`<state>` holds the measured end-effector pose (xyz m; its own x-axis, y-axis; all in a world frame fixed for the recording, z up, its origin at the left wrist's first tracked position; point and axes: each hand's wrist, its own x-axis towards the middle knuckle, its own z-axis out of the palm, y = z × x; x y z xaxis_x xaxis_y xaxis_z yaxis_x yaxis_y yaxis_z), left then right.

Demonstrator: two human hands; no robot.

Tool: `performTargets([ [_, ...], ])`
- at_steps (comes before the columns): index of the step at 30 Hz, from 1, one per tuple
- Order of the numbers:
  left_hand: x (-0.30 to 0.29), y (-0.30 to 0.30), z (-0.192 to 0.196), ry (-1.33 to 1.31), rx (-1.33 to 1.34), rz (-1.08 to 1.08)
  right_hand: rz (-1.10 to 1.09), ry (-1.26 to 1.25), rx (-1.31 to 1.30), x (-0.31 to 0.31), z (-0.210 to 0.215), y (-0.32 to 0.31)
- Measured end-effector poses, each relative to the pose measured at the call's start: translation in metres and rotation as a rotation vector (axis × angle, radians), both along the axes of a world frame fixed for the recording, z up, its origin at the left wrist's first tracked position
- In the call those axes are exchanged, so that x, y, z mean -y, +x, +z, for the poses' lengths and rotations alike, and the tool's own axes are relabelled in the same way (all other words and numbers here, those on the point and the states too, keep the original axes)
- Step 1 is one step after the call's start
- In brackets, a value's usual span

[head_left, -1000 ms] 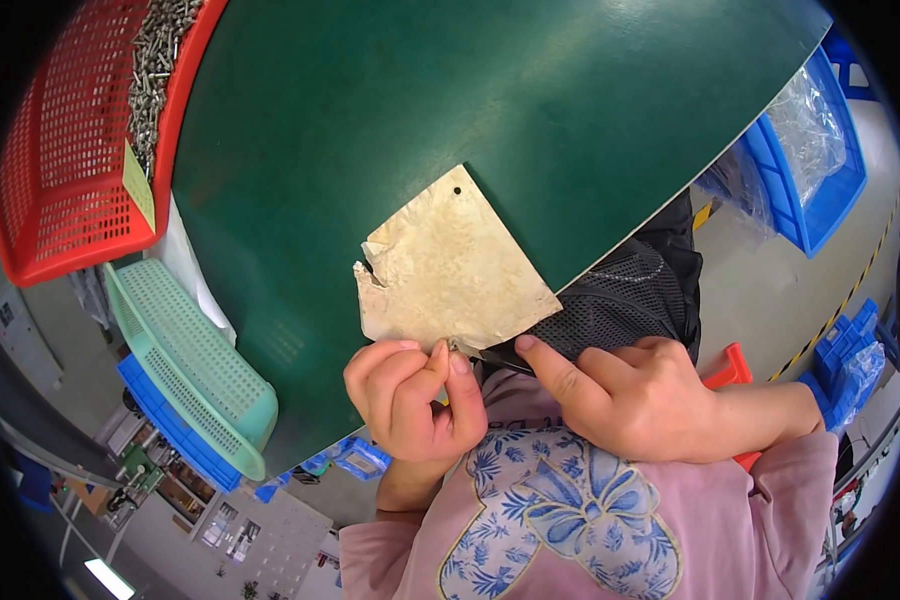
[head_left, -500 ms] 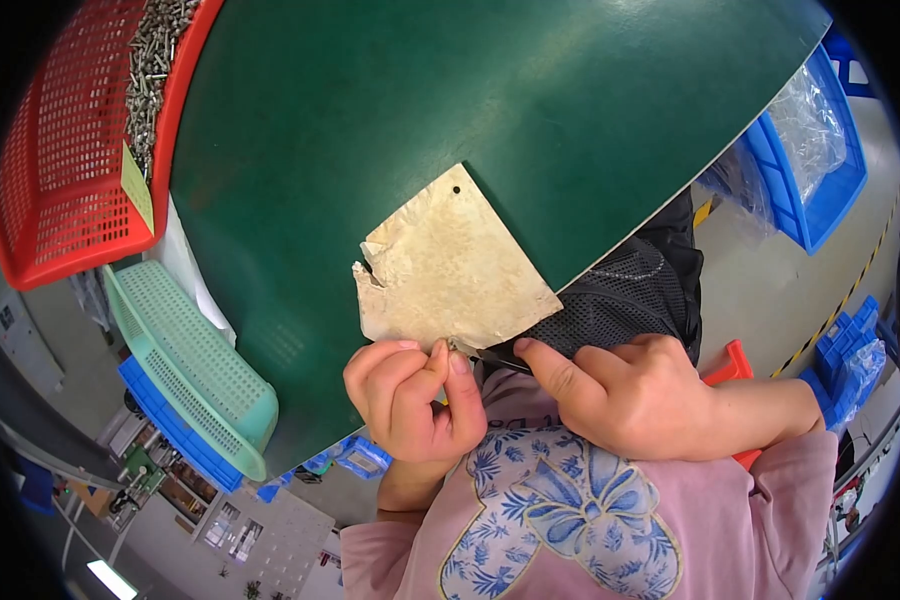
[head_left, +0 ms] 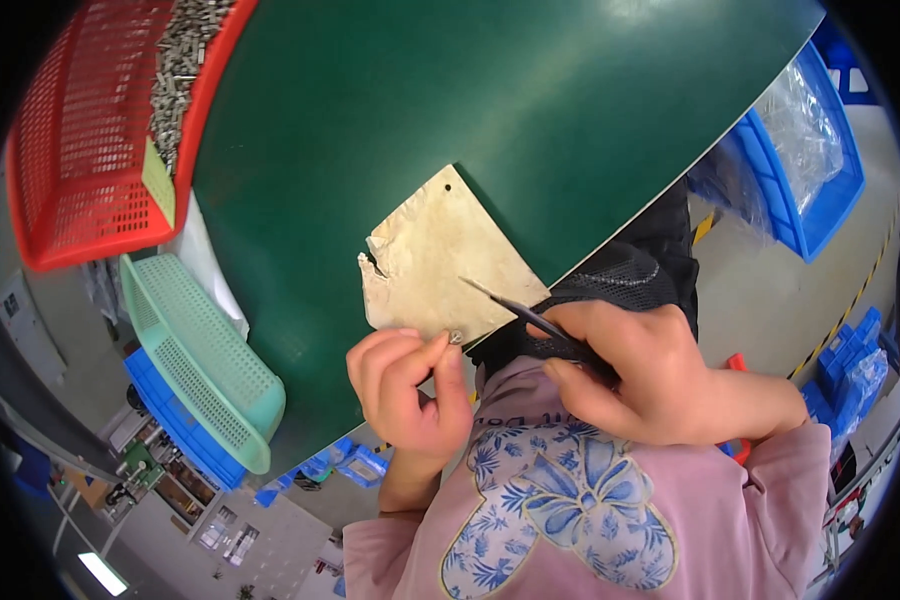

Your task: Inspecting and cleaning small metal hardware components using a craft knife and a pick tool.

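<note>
My left hand (head_left: 407,390) is closed, pinching a small round metal part (head_left: 456,338) between thumb and forefinger just over the near edge of a worn cream sheet (head_left: 430,245). The sheet lies on the green table, with a torn left side and a small hole near its far corner. To the right, my right hand (head_left: 650,375) grips a slim dark tool (head_left: 530,318) with a thin pale tip. That tip is over the sheet, pointing left and away, apart from the metal part. Whether it is a blade or tweezers cannot be made out.
A red basket (head_left: 80,225) of small metal pieces sits at the far left. Nearer stand a pale green basket (head_left: 215,345) and a blue bin (head_left: 175,415). Beyond the table's right edge is a blue crate (head_left: 805,215) holding clear plastic bags. The green table (head_left: 450,90) has a curved-looking rim.
The tool tip has moved away from the metal part and forward over the sheet. My right hand has turned, showing more of the tool. My left hand keeps its pinch; the whole view has shifted slightly.
</note>
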<state>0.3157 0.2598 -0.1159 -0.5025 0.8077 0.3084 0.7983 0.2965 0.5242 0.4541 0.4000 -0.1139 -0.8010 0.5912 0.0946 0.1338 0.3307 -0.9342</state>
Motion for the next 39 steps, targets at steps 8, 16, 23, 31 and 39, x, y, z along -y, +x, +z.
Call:
performTargets([
  [8,-0.01,-0.003,0.006,0.4,0.444,0.006,0.215,-0.92,-0.107,0.008,0.003,-0.044],
  [16,-0.007,0.002,-0.001,0.466,0.626,-0.038,0.204,-1.188,-0.057,0.003,0.02,-0.04],
  [23,-0.007,0.002,-0.003,0.471,0.629,-0.046,0.206,-1.066,-0.078,0.007,0.017,-0.039],
  [31,-0.004,0.003,-0.002,0.405,0.454,-0.043,0.206,-1.086,-0.103,0.006,0.016,-0.037],
  [39,-0.005,0.006,-0.004,0.454,0.521,-0.071,0.222,-1.078,-0.104,0.008,0.015,-0.033],
])
